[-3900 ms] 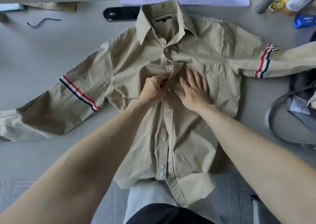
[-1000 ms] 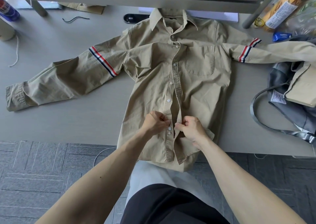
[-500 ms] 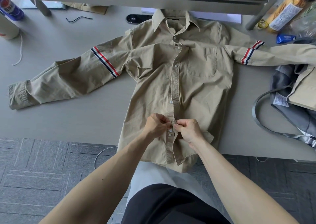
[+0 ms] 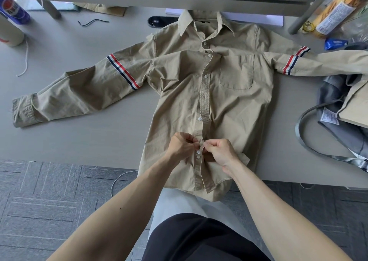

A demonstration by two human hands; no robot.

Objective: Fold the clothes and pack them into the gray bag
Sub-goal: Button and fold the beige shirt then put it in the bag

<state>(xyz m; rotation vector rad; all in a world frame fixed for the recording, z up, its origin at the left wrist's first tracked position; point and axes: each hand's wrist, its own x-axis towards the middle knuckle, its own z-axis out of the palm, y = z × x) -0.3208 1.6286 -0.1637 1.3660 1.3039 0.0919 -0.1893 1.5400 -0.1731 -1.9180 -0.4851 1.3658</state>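
Head view, khaki shirt point(image 4: 229, 105) lay flat on the desk point(image 4: 79, 141); left hand point(image 4: 182, 146) and right hand point(image 4: 221, 151) each pinched its placket, gray bag point(image 4: 342, 129) at right.

Head view: worn on the head, facing forward and down onto the table point(image 4: 79, 141).
Nearness: close; shirt point(image 4: 219, 101) fills the middle.
Edges: bag point(image 4: 340, 135) cut off at 3 o'clock; rims probably bent by wide lens.
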